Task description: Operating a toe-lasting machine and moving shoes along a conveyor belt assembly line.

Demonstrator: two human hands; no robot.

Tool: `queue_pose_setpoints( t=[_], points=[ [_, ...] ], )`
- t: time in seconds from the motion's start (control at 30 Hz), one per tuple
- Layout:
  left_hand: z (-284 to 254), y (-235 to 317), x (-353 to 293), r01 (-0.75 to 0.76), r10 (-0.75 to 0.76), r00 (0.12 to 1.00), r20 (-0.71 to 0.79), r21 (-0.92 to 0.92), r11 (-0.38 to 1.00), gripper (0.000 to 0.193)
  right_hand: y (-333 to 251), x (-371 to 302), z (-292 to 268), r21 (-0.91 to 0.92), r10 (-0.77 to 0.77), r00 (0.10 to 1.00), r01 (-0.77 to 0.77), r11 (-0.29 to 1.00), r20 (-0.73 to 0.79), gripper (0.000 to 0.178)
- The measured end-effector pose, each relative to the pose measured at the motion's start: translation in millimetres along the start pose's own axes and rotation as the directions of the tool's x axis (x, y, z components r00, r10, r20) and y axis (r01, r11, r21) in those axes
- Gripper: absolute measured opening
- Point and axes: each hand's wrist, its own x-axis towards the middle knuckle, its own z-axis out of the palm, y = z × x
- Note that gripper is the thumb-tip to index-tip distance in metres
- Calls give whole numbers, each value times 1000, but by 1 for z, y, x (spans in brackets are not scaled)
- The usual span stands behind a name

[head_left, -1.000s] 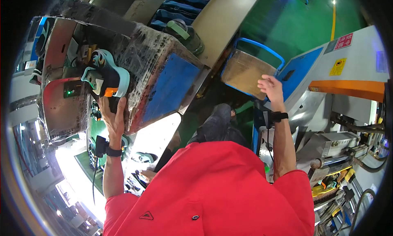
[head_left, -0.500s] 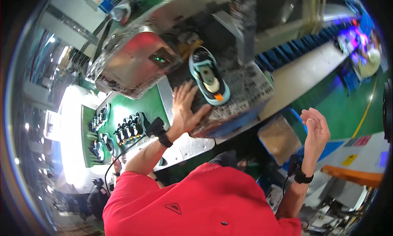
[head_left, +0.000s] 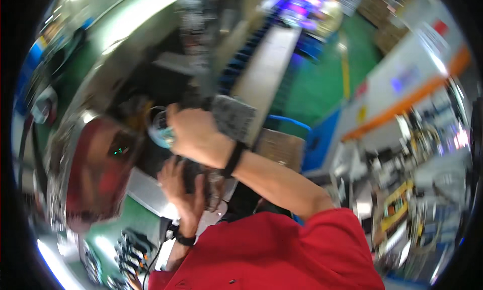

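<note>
A sneaker (head_left: pixel 160 133) with a pale blue sole lies on the dark top of the machine, blurred and partly covered by my right hand (head_left: pixel 196 137). That hand reaches across from the right, its fingers curled at the shoe's side; their tips are hidden. Nearer to me, my left hand (head_left: pixel 180 188) rests at the edge of the dark work surface, fingers spread and holding nothing. Black bands circle both wrists.
At the left stands a plastic-wrapped red machine housing (head_left: pixel 98 172) with small green lights. Several sneakers (head_left: pixel 132 252) sit on a green surface at the lower left. A pale conveyor (head_left: pixel 274 63) runs away toward a person. A cardboard box (head_left: pixel 282 148) is right of the machine.
My right hand has swung from the far right to the sneaker. The left hand stays by the machine's edge, fingers spread. The view has turned to the right and blurred.
</note>
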Motion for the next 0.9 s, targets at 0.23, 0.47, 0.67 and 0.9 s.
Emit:
queue_pose_setpoints(
  t=[0.23, 0.47, 0.67, 0.9],
  points=[
    [12, 14, -4, -26, 34, 998, 43, -177, 984, 55, 39, -48, 21, 36, -62, 871, 91, 995, -487, 55],
    [16, 64, -21, 230, -119, 972, 202, -920, 317, 60, 56, -210, -21, 792, 424, 765, 180, 583, -485, 63],
    [70, 231, -81, 584, 431, 641, 635, -768, 263, 57, 93, -420, -57, 812, 685, 447, 219, 541, -576, 77],
    [151, 472, -182, 751, 789, 21, 614, -531, 394, 58, 109, -670, -89, 773, 694, -354, -172, 611, -627, 61]
  ],
)
